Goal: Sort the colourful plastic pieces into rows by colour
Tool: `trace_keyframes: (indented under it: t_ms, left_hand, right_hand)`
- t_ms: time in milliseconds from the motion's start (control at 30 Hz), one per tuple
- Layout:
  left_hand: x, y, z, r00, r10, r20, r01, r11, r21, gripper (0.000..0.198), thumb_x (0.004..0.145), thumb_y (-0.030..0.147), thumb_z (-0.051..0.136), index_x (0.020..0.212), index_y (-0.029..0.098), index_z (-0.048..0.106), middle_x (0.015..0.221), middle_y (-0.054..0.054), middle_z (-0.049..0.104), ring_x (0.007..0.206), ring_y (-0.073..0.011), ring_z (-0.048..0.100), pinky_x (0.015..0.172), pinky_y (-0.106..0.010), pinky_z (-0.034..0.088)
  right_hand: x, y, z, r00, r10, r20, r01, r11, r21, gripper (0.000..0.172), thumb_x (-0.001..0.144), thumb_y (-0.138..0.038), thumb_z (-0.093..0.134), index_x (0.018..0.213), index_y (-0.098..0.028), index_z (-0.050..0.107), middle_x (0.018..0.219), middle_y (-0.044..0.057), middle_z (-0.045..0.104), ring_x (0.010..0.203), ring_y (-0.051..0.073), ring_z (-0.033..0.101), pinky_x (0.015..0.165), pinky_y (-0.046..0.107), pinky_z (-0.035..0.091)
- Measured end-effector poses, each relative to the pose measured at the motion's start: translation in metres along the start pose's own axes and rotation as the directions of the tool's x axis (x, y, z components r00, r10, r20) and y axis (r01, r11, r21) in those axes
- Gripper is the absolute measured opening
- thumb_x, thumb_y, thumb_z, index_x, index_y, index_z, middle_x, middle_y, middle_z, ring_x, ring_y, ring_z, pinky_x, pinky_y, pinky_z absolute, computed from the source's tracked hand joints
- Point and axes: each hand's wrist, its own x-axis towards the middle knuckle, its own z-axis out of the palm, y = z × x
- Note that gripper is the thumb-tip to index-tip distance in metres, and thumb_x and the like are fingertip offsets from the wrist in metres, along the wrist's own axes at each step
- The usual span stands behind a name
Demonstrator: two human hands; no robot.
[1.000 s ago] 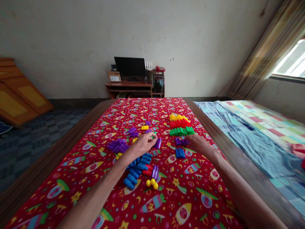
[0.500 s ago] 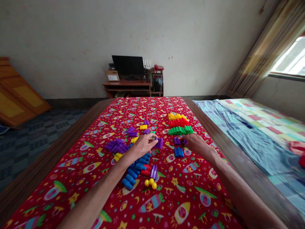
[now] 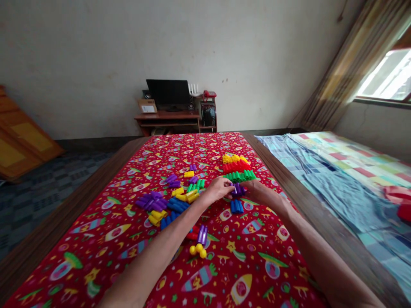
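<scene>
Two hands meet at a short row of purple plastic tube blocks (image 3: 238, 190) on the red printed cloth (image 3: 205, 282). My left hand (image 3: 221, 188) comes in from the left, thumb and fingers pinched on a purple block at the row's left end. From the right, my right hand (image 3: 257, 189) closes its fingers on the row's right end; its fingertips are partly hidden. Just behind the purple pieces lies a green block row (image 3: 240, 176), with a red row (image 3: 236, 166) and a yellow row (image 3: 234, 158) farther back. Nearer me sits a blue block group (image 3: 236, 206).
Left of the hands lie loose purple blocks (image 3: 152, 201), yellow blocks (image 3: 157, 217), blue blocks (image 3: 177, 205) and green blocks (image 3: 196, 185). Yellow balls (image 3: 198, 250) rest nearer me, beside a purple piece (image 3: 202, 235). A desk with a monitor (image 3: 168, 95) stands by the wall.
My left hand has moved right with a purple block, up to the purple pieces by my right hand. The right hand stays at the row's right end. The view has shifted slightly.
</scene>
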Motion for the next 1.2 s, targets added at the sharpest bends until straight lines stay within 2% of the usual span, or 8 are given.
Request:
trace_keyframes:
  t_ms: [200, 367, 500, 667, 867, 1000, 1100, 1200]
  left_hand:
    - [0.001, -0.004, -0.001, 0.999, 0.048, 0.000, -0.048, 0.998, 0.050, 0.015, 0.074, 0.028, 0.070, 0.075, 0.013, 0.073, 0.057, -0.001, 0.068, 0.052, -0.0172, 0.067, 0.047, -0.021, 0.042]
    - [0.002, -0.011, 0.001, 0.998, 0.070, 0.005, -0.070, 0.998, -0.005, 0.017, 0.072, 0.029, 0.070, 0.079, 0.014, 0.074, 0.055, 0.000, 0.068, 0.052, -0.0172, 0.066, 0.051, -0.022, 0.045]
    - [0.001, -0.010, 0.003, 0.998, 0.066, -0.005, -0.067, 0.992, -0.106, 0.016, 0.075, 0.026, 0.066, 0.082, 0.014, 0.073, 0.055, 0.001, 0.067, 0.052, -0.0155, 0.065, 0.054, -0.023, 0.049]
    - [-0.009, 0.003, 0.001, 0.997, 0.070, 0.019, -0.063, 0.968, -0.243, 0.010, 0.078, 0.019, 0.061, 0.078, 0.013, 0.069, 0.058, 0.002, 0.066, 0.053, -0.0114, 0.063, 0.057, -0.021, 0.050]
    - [-0.019, 0.009, 0.000, 0.998, 0.058, 0.028, -0.048, 0.954, -0.295, 0.022, 0.079, 0.034, 0.070, 0.075, 0.012, 0.066, 0.058, 0.000, 0.066, 0.052, -0.0111, 0.061, 0.057, -0.023, 0.051]
    - [-0.019, 0.009, 0.004, 0.998, 0.048, -0.036, -0.055, 0.970, -0.235, 0.024, 0.082, 0.037, 0.068, 0.083, 0.014, 0.061, 0.059, 0.000, 0.066, 0.055, -0.0129, 0.064, 0.059, -0.025, 0.054]
    - [-0.018, 0.011, -0.001, 0.993, 0.059, -0.103, -0.070, 0.991, -0.110, 0.016, 0.084, 0.030, 0.065, 0.085, 0.015, 0.059, 0.060, 0.000, 0.067, 0.056, -0.0147, 0.065, 0.059, -0.027, 0.054]
    - [-0.019, 0.015, -0.021, 0.971, 0.113, -0.210, -0.097, 0.991, 0.088, 0.002, 0.081, 0.019, 0.063, 0.081, 0.018, 0.062, 0.070, -0.002, 0.070, 0.070, -0.0181, 0.068, 0.069, -0.029, 0.053]
  right_hand:
    - [-0.001, -0.007, -0.008, 0.996, 0.077, 0.039, -0.074, 0.995, -0.067, 0.015, 0.084, -0.011, 0.052, 0.087, -0.011, 0.067, 0.075, 0.006, 0.069, 0.063, 0.013, 0.057, 0.061, 0.024, 0.041]
    - [-0.002, -0.017, -0.012, 0.999, 0.041, 0.033, -0.039, 0.997, -0.068, 0.011, 0.086, -0.016, 0.056, 0.091, -0.012, 0.065, 0.078, 0.008, 0.070, 0.066, 0.014, 0.060, 0.061, 0.024, 0.042]
    - [0.000, -0.023, -0.011, 0.998, -0.026, -0.051, 0.024, 0.999, -0.026, 0.012, 0.086, -0.016, 0.057, 0.093, -0.013, 0.066, 0.081, 0.008, 0.069, 0.070, 0.014, 0.061, 0.065, 0.023, 0.044]
    - [0.003, -0.029, -0.012, 0.979, -0.077, -0.188, 0.101, 0.987, 0.124, 0.029, 0.089, -0.025, 0.056, 0.115, -0.015, 0.066, 0.091, 0.007, 0.071, 0.078, 0.015, 0.062, 0.072, 0.025, 0.046]
    - [0.002, -0.026, -0.023, 0.997, -0.069, 0.025, 0.056, 0.935, 0.350, 0.041, 0.091, -0.039, 0.056, 0.121, -0.013, 0.063, 0.091, 0.003, 0.070, 0.077, 0.015, 0.060, 0.070, 0.024, 0.047]
    - [0.001, -0.020, -0.026, 0.993, -0.108, 0.053, 0.073, 0.893, 0.443, 0.044, 0.091, -0.041, 0.054, 0.126, -0.016, 0.061, 0.101, 0.002, 0.070, 0.085, 0.017, 0.062, 0.076, 0.026, 0.048]
    - [0.000, -0.020, -0.025, 0.999, -0.049, 0.001, 0.046, 0.945, 0.323, 0.034, 0.088, -0.036, 0.059, 0.115, -0.015, 0.067, 0.087, 0.001, 0.071, 0.077, 0.016, 0.062, 0.070, 0.023, 0.047]
    - [0.000, -0.023, -0.022, 0.998, 0.046, -0.048, -0.044, 0.998, 0.049, 0.023, 0.087, -0.025, 0.061, 0.104, -0.013, 0.070, 0.082, 0.004, 0.071, 0.073, 0.016, 0.062, 0.068, 0.024, 0.046]
